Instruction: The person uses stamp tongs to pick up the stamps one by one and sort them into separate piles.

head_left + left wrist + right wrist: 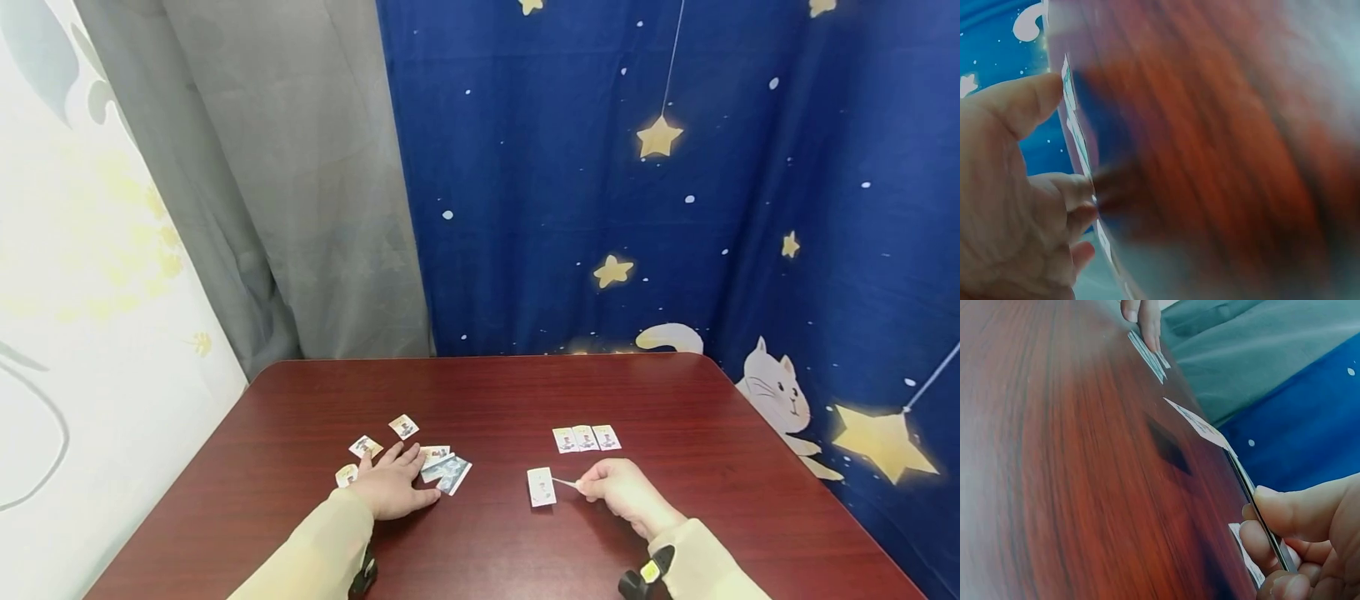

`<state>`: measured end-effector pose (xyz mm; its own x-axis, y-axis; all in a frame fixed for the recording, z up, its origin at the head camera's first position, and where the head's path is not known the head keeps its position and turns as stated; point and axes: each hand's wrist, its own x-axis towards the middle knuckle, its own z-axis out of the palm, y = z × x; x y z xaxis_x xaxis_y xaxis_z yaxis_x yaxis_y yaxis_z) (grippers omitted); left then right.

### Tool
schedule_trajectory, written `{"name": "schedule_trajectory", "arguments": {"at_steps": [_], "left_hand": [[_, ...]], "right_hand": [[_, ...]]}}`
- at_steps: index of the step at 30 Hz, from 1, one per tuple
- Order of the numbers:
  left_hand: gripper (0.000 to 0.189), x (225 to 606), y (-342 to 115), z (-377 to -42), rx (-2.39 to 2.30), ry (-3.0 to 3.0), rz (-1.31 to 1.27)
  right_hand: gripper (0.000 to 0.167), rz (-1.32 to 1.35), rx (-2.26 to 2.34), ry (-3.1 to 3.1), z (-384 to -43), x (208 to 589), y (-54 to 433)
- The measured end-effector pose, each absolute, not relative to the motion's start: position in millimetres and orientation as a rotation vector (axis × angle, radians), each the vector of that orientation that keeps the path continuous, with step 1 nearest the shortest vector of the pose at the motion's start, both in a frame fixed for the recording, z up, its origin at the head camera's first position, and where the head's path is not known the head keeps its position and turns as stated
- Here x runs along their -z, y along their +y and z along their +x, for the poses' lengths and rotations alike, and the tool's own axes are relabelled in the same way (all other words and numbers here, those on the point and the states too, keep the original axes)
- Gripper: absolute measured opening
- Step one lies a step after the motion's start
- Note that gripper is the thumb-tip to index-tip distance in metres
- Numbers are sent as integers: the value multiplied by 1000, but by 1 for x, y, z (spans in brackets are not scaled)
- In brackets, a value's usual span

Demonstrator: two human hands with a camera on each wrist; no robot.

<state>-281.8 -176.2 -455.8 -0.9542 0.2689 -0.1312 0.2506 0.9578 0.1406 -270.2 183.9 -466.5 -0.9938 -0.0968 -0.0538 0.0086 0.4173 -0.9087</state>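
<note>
The right hand (626, 492) pinches slim tweezers (1259, 515), whose tips grip one edge of a small printed card (542, 487). The card hangs raised, its shadow apart from it, over the table (517, 550) between the hands. Beyond it, toward the table's far right corner, lies a row of three cards (586, 438). The left hand (393, 486) spreads wide, palm down, among loose cards (403, 427) toward the left edge; its thumb lies beside grey-blue cards (453, 475), contact uncertain. The held card is probably light, thin and flexible, perhaps slippery, creasing easily; a margin or corner likely offers the best hold.
</note>
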Motion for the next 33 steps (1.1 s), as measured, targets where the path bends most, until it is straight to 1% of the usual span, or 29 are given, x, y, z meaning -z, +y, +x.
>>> {"name": "schedule_trajectory", "arguments": {"at_steps": [7, 18, 25, 33], "left_hand": [[81, 453, -180, -277, -137, 3000, 365], [79, 448, -185, -260, -118, 3008, 368], [79, 448, -186, -258, -115, 3012, 370], [79, 455, -188, -259, -115, 3024, 369]], "right_hand": [[8, 55, 1647, 2606, -280, 463, 209], [14, 180, 1579, 2661, -305, 458, 280], [16, 168, 1489, 2667, -324, 452, 308], [15, 114, 1391, 2690, -339, 447, 323]]}}
